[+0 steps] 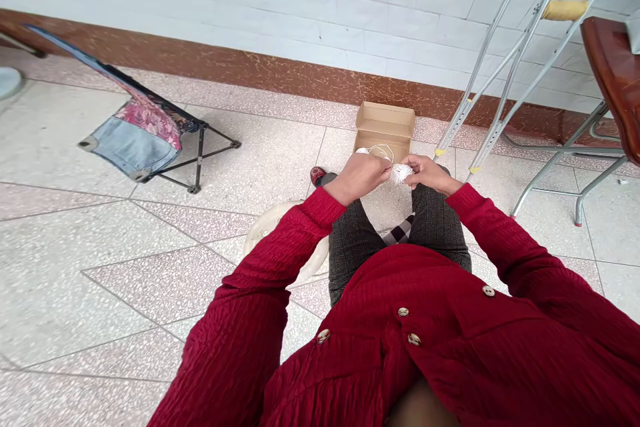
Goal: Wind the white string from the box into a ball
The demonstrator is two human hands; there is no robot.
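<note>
Both hands meet in front of my knees, above the floor. My right hand (428,172) has its thumb and fingers closed round a small bundle of white yarn (401,174). Pressed close to the bundle's left side is my left hand (361,175), its fingers curled shut with the back of the hand toward me. A loop of pale string (384,148) rises above the left fingers, and a bit of white shows at that hand's far edge. Just beyond the hands, an open cardboard box (385,121) stands on the floor, its lower part hidden by them.
A folding chair (135,140) stands on the tiled floor at left. Metal crutches (493,80) lean on the wall at right, beside a brown-seated chair (607,73) with metal legs. A round pale stool or lid (267,223) is partly hidden by my left sleeve.
</note>
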